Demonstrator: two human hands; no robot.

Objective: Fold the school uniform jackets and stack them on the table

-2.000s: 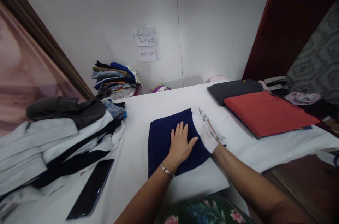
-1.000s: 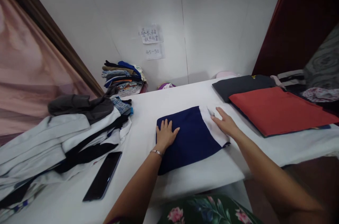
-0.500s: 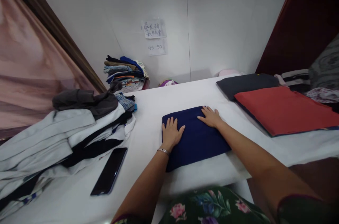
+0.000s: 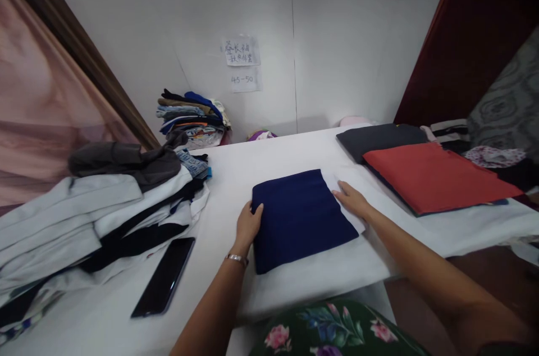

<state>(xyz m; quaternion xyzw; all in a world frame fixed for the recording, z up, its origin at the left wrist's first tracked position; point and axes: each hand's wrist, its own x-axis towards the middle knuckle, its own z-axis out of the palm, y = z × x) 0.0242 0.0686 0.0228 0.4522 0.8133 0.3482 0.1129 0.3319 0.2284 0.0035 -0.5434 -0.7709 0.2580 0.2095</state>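
A dark navy garment (image 4: 301,221), folded into a flat rectangle, lies on the white-covered table in front of me. My left hand (image 4: 248,226) takes its left edge, thumb on top and the other fingers tucked out of sight at the side. Along the garment's right edge a white flap (image 4: 356,220) shows; whether it is a sheet or part of the cloth I cannot tell. My right hand (image 4: 352,200) rests at this white flap, thumb and forefinger stretched out and apart, just off the navy cloth.
Loose grey, white and black clothes (image 4: 101,204) are heaped at left, with a phone (image 4: 164,277) nearby. Folded clothes (image 4: 193,117) are stacked at the back. A red folded garment (image 4: 438,176) and a dark grey one (image 4: 379,140) lie at right. Handwritten papers (image 4: 244,64) hang on the wall.
Both hands have left the top of the navy garment and moved out to its left and right sides. The white flap now shows at its right edge. The view has shifted slightly.
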